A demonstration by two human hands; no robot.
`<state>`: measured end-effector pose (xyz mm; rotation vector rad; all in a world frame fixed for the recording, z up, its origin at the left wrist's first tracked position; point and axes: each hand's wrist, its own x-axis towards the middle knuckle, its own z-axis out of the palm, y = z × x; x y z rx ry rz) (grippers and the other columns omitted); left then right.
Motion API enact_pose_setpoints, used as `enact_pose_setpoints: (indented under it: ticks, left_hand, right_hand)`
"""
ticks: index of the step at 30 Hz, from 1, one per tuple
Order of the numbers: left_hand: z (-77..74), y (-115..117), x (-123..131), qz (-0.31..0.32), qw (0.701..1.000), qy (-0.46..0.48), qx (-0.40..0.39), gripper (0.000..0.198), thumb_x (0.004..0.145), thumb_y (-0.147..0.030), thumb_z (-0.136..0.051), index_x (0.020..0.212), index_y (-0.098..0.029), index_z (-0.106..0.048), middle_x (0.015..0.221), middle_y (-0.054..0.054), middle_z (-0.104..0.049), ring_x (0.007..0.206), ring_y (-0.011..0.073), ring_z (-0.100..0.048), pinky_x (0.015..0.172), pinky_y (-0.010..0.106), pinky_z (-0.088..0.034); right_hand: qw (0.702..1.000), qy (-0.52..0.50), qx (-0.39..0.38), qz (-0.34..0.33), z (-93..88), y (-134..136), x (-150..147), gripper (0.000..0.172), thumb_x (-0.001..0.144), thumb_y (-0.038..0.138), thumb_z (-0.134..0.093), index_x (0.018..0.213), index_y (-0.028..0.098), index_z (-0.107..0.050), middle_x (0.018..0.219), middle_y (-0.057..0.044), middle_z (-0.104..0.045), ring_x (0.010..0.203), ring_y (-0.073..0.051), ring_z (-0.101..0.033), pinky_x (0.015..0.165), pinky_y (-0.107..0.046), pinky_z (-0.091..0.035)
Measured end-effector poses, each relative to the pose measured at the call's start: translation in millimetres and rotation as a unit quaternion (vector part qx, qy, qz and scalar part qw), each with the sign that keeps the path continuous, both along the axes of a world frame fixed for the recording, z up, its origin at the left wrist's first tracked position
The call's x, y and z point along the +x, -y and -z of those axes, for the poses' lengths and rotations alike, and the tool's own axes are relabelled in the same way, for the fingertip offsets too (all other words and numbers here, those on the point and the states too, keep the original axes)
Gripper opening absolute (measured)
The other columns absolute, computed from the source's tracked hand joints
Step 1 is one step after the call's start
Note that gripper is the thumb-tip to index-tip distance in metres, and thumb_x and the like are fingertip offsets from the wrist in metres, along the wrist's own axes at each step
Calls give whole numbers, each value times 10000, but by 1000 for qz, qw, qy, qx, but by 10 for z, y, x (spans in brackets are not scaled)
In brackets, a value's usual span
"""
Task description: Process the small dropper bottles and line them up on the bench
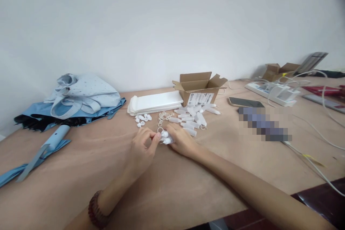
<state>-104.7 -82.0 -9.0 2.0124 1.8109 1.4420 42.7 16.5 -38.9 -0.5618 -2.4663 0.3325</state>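
Note:
My right hand (180, 140) is wrapped around a bundle of small white squeeze bottles (166, 137), their pointed nozzle tops facing left. My left hand (144, 147) meets it there, thumb and forefinger pinched together at a pale rubber band (160, 129) that loops up beside the nozzles. Just beyond my fingers lies a tangle of more pale rubber bands (164, 118). Several small white caps (142, 119) are scattered left of it. Loose translucent bottles (190, 118) lie in a heap behind my right hand. The fingers' undersides and most of the held bottles are hidden.
An open cardboard box (199, 91) and a stack of white envelopes (156, 101) stand near the wall. On the left are a pale blue bag (83, 93) and a blue umbrella (55, 138). To the right lie a phone (246, 102), a power strip (272, 92) and trailing cables.

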Motion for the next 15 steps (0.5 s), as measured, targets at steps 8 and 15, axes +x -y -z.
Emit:
enact_pose_setpoints:
  ticks: [8,15]
  left_hand:
    - [-47,-27,-120,-83,995,53,11,244,874,-303,-513,664,-188,-560,690,-6,-553,733,155,-522,695,281,-400]
    - [35,-85,-150,33,997,-10,-75,194,884,-316,-503,811,-204,-643,819,10,-657,805,167,-578,729,291,-439]
  right_hand:
    - [999,-24,-47,-16,-21,-13,29,285,744,65,-535,999,186,-495,968,-70,-581,932,-215,-516,781,-307,-416]
    - [999,-10,-32,2,-9,29,52,298,717,41,-528,973,188,-482,939,-69,-577,882,-212,-510,719,-294,-403]
